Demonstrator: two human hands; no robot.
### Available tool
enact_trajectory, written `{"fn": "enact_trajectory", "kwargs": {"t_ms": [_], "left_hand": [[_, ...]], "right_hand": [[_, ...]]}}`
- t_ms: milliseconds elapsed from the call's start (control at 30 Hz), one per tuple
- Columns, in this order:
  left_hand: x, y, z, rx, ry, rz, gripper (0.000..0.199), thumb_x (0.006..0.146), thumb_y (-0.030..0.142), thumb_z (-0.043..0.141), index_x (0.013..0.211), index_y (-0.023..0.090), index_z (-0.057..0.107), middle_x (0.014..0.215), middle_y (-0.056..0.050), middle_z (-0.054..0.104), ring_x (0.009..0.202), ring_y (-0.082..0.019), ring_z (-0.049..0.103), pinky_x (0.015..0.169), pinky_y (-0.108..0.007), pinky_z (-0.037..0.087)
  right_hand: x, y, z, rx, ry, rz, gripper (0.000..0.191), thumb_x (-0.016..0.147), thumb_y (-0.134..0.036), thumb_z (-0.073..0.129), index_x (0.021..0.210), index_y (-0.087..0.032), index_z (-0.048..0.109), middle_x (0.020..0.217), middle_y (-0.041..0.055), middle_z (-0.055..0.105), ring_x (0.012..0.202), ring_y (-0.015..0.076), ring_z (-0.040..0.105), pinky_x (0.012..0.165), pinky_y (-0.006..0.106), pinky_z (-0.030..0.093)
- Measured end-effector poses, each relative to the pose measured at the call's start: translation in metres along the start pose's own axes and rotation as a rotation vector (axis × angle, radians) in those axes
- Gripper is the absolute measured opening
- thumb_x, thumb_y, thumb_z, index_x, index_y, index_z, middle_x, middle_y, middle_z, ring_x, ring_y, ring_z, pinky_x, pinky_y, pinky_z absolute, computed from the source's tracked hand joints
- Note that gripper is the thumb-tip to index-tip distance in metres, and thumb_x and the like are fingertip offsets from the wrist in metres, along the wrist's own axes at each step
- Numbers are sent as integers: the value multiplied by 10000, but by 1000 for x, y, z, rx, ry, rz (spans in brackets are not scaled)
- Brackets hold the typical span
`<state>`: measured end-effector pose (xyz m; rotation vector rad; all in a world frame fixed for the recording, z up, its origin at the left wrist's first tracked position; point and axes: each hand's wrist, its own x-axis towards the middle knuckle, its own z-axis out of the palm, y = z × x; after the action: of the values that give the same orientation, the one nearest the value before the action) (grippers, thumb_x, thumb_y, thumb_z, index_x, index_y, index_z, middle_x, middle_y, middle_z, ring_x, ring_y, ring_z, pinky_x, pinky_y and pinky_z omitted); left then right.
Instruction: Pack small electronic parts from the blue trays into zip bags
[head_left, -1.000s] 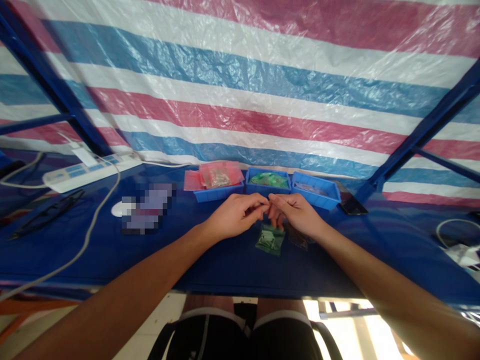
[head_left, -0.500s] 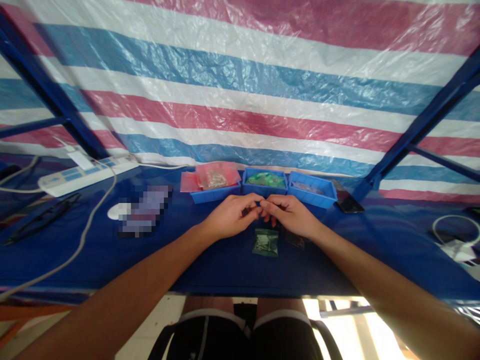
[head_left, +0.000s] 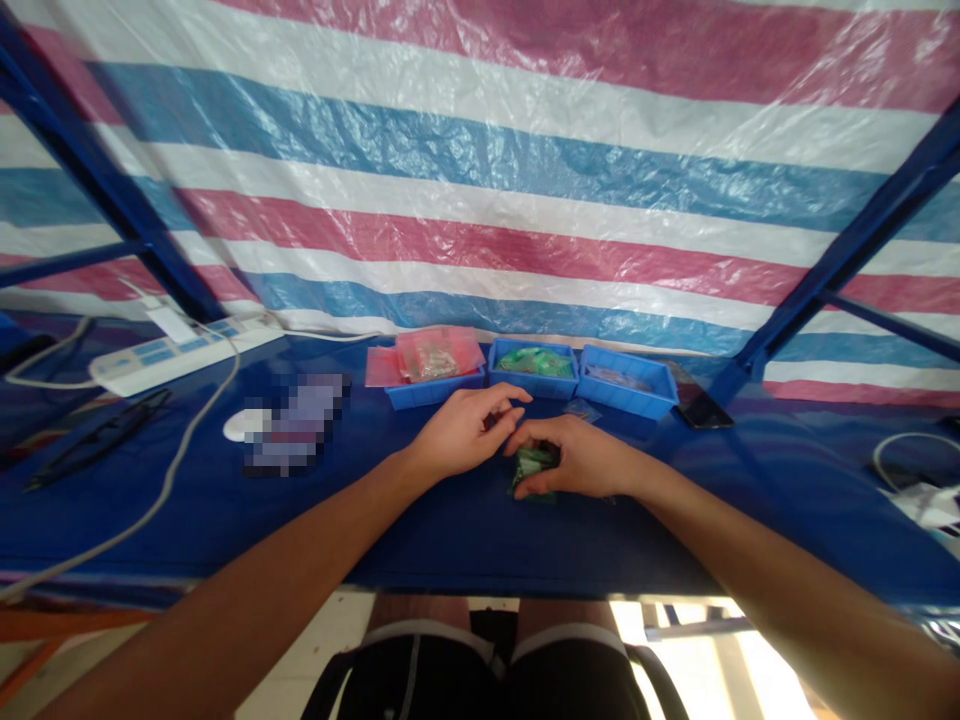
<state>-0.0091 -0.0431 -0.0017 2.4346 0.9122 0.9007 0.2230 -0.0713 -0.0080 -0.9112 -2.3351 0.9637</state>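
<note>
My right hand [head_left: 570,457] reaches over a small green plastic bag [head_left: 532,465] on the blue table, its thumb and fingers gripping the bag from both sides. Part of the bag is hidden under the hand. Just to the left, my left hand [head_left: 472,428] hovers with bent fingers, thumb and index apart, and nothing visible in it. A small clear bag [head_left: 583,410] lies beyond my right hand, close to the right bin. Something small and dark, mostly hidden, shows under my right wrist.
Three blue bins stand along the back: one with red bags [head_left: 439,355], one with green bags [head_left: 534,360], one with clear bags [head_left: 619,378]. A dark phone [head_left: 701,397] lies right of them. At left are a power strip [head_left: 187,350], a white cable [head_left: 176,470] and glasses [head_left: 97,440].
My hands have come apart from each other. The right hand has moved down toward me onto the green bag; the left has barely moved. A clear bag now shows by the right bin.
</note>
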Motion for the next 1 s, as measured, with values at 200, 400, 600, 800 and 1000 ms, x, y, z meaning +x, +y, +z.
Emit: {"fn": "enact_trajectory", "kwargs": {"t_ms": [200,400,600,800,1000], "left_hand": [[-1,8,-8,32,202,251,329,1042,290,626,1349,189,689,1285,-143,723,1178,-259,702,1002,-394,595],[1,13,-2,152,119,525,366,970,243,786,1330,268,728,1439,-146,661,1393,-314,599,1203,-544,495],[3,8,2,35,189,471,141,1028,200,716,1150,222,784,1226,-110,771,1164,-225,724,1061,-399,596],[0,11,0,-138,308,148,175,1034,334,728,1116,188,781,1006,-65,784,810,-143,739,711,-236,611],[1,5,5,-249,296,-61,337,1002,466,759,1201,194,771,834,-23,741,683,-134,694,568,-202,550]], "right_hand": [[6,12,-7,430,407,108,458,790,-528,932,1023,-222,683,752,-51,653,532,101,499,487,246,379],[10,14,-7,796,500,206,468,748,-557,960,909,-213,686,694,-30,679,485,100,525,424,224,375],[11,10,-3,807,394,212,468,893,-665,801,909,-198,782,750,34,719,616,150,618,468,241,435],[8,5,-12,583,424,66,354,912,-573,829,1065,-254,840,1070,43,799,878,182,706,780,308,596],[11,9,-5,688,401,40,398,772,-455,969,1068,-256,792,1006,21,811,757,170,714,718,323,608]]}}
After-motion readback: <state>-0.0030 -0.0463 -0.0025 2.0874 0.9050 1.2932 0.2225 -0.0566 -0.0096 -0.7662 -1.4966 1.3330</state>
